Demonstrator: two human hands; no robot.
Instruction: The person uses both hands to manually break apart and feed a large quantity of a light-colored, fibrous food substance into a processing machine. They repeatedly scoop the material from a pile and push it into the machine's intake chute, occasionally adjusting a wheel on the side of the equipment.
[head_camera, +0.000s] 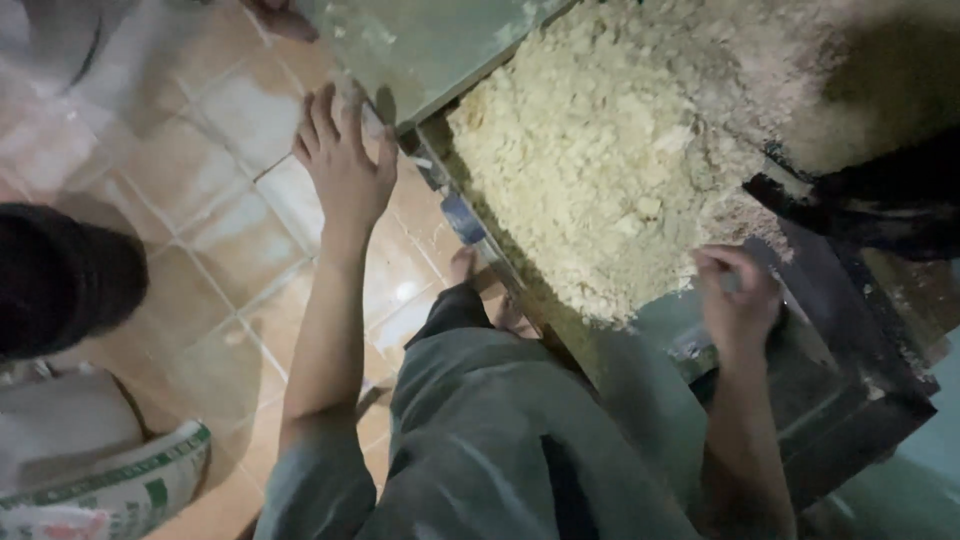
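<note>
My left hand (343, 160) reaches up with fingers spread and rests against the lower edge of a green metal panel (420, 45). Beside it a big heap of pale yellow crumbly meal (610, 160) fills an open hopper. My right hand (735, 295) is closed around a small dark handle or tool at the heap's lower right edge, next to the green machine body (650, 330); what exactly it grips is blurred.
Beige floor tiles (220, 250) lie below. A woven sack with green print (120, 490) sits at lower left. A dark rounded object (60, 280), perhaps another person's head, is at left. Dark machine parts (860, 220) stand at right.
</note>
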